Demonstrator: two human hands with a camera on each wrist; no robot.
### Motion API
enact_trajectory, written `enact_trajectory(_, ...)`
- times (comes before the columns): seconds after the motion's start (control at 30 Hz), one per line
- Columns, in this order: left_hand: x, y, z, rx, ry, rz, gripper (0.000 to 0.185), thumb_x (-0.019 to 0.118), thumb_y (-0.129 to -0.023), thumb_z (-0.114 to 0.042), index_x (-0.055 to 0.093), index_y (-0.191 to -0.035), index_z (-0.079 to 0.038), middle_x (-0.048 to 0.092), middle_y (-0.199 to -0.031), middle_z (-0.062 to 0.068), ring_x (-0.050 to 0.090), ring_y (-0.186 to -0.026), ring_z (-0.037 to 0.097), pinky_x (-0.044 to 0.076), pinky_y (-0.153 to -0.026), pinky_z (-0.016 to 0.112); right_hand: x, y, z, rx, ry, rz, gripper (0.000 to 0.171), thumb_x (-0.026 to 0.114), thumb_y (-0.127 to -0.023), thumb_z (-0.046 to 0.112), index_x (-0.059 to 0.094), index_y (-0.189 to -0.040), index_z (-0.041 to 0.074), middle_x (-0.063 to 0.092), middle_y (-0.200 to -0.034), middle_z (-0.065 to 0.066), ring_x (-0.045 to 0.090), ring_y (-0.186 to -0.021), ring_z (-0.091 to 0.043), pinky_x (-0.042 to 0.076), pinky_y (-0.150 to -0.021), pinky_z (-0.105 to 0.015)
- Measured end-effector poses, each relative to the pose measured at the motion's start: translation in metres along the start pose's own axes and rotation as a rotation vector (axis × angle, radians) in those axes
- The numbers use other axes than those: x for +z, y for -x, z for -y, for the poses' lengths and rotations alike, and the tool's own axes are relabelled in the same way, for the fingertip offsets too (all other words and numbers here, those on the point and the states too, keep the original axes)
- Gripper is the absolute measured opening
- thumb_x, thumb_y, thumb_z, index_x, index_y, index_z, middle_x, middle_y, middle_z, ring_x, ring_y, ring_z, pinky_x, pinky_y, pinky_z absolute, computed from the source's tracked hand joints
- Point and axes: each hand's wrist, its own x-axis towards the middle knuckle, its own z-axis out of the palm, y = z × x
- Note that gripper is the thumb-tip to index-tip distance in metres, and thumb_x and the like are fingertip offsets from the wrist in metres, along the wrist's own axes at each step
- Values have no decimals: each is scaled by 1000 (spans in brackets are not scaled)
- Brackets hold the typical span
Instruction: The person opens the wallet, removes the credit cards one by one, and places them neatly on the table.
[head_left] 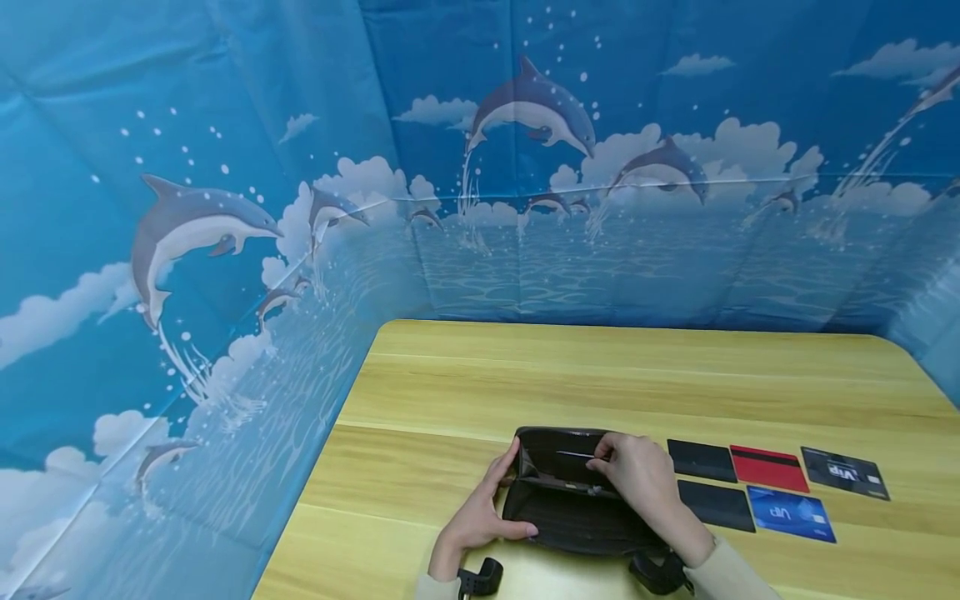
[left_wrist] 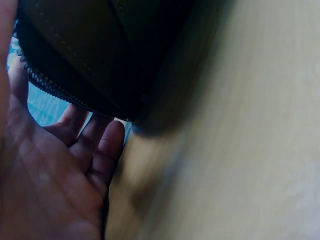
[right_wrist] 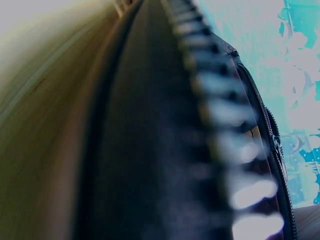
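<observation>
A black zip-around wallet (head_left: 577,521) lies spread on the table, its inner pockets facing up. My left hand (head_left: 480,521) grips its left end, thumb over the near flap and fingers along the far side; in the left wrist view the fingers (left_wrist: 102,150) are behind the toothed zip edge. My right hand (head_left: 641,475) reaches over the wallet's right part, thumb and forefinger pinching a thin card (head_left: 573,454) seen edge-on at the far pocket. Up close in the right wrist view, blurred zip teeth (right_wrist: 220,110) hide the right fingers; a zip pull (right_wrist: 277,145) hangs at the far rim.
Right of the wallet lie several cards: two black ones (head_left: 701,461), a red card (head_left: 768,469) with a dark stripe, a dark grey VIP card (head_left: 843,472) and a blue VIP card (head_left: 790,513). Behind the wooden table (head_left: 600,367) hangs a blue dolphin-print sheet (head_left: 525,250).
</observation>
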Motion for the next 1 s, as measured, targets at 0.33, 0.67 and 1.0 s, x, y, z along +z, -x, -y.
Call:
enact_trajectory(0.33,-1,0,1,0,9,-2,106,79,-76,-6,7,-154,-14,25,-147,12,43,-115,23,33,-100,41,1,0,-1,-8,22,-8,24,84,-70,24,62,-63,20,38,-42,13,34,-36,-8,23,-35,-27)
enact_trajectory(0.67,0,1,1,-29,19,0,105,79,-77,-7,8,-154,-16,23,-148,12,42,-116,24,33,-100,42,1,1,-2,-25,43,8,25,82,-74,27,59,-65,21,34,-43,12,34,-37,-8,24,-36,-27)
enact_trajectory(1.0,-1,-1,2,26,28,15,104,77,-78,-4,5,-154,-11,19,-151,15,38,-123,26,33,-101,40,1,1,-3,-80,52,-25,24,79,-79,26,59,-67,20,33,-45,12,31,-37,-7,22,-35,-25)
